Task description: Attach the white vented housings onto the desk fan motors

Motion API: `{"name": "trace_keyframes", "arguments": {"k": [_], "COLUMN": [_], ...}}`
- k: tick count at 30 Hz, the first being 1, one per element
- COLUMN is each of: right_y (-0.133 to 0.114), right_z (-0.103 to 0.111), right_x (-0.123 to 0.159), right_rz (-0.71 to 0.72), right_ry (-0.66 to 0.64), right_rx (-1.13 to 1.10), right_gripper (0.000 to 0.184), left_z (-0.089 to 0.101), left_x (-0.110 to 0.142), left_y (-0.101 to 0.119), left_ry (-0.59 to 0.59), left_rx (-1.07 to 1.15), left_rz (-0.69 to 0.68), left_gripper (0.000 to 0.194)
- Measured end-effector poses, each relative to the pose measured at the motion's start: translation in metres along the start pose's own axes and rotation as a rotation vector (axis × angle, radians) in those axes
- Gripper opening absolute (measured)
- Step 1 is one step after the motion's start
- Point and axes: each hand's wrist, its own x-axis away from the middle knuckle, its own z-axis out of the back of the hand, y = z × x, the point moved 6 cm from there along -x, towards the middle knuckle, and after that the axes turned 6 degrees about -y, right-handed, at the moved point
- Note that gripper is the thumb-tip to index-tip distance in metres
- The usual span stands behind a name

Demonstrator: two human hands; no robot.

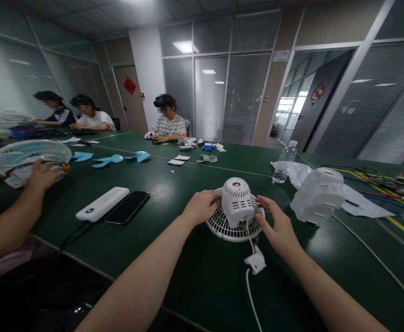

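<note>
Fan (pixel 237 207) sits grille-down on table (pixel 205 281). Left hand (pixel 201 207) curls at one side, can't tell if clamped; right hand (pixel 278 228) opposite, thumb and fingers apart. Likely positioning step; next move seems to need even two-sided support.

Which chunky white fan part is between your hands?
The vented housing on the round grille; the other white housing stands farther right, near the bottle.
</note>
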Motion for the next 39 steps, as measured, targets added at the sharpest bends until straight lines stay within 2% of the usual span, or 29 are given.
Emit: {"name": "trace_keyframes", "arguments": {"k": [3, 7, 11, 16, 18, 19, 23, 25, 28, 34, 39], "right_y": [-0.003, 0.005, 0.02, 0.032, 0.032, 0.031, 0.024, 0.02, 0.017, 0.02, 0.023], "right_z": [-0.002, -0.011, -0.021, -0.027, -0.028, -0.029, -0.028, -0.026, -0.022, -0.025, -0.031], "right_x": [0.002, 0.0, -0.003, -0.004, -0.003, -0.003, -0.002, -0.002, -0.004, -0.007, -0.006], "right_rz": [-0.041, -0.155, -0.203, -0.202, -0.195, -0.19, -0.152, -0.147, -0.14, -0.122, -0.127], "right_ry": [-0.004, -0.055, -0.102, -0.13, -0.133, -0.139, -0.144, -0.124, -0.118, -0.204, -0.24], "right_rx": [0.017, -0.007, -0.135, -0.233, -0.241, -0.246, -0.212, -0.17, -0.149, -0.258, -0.358], "right_gripper": [0.058, 0.077, 0.069, 0.069, 0.069, 0.07, 0.079, 0.079, 0.075, 0.069, 0.07], "left_z": [0.009, 0.013, 0.012, 0.015, 0.015, 0.014, 0.003, -0.003, -0.004, 0.004, 0.002], "left_x": [0.004, 0.009, 0.011, 0.008, 0.006, 0.005, 0.003, 0.003, 0.003, 0.005, 0.002], "left_y": [0.005, 0.016, 0.015, 0.005, 0.004, 0.005, 0.009, 0.01, 0.011, 0.009, 0.011], "left_ry": [0.058, 0.101, 0.108, 0.152, 0.162, 0.151, 0.024, -0.03, -0.047, -0.015, -0.029], "left_rx": [-0.066, -0.078, -0.061, 0.11, 0.187, 0.221, 0.303, 0.329, 0.343, 0.193, 0.148], "left_rz": [0.019, -0.089, -0.116, -0.014, -0.012, -0.025, -0.084, -0.105, -0.111, -0.05, -0.083], "left_gripper": [0.026, 0.023, 0.027, 0.026, 0.028, 0.035, 0.082, 0.092, 0.092, 0.096, 0.073]}}
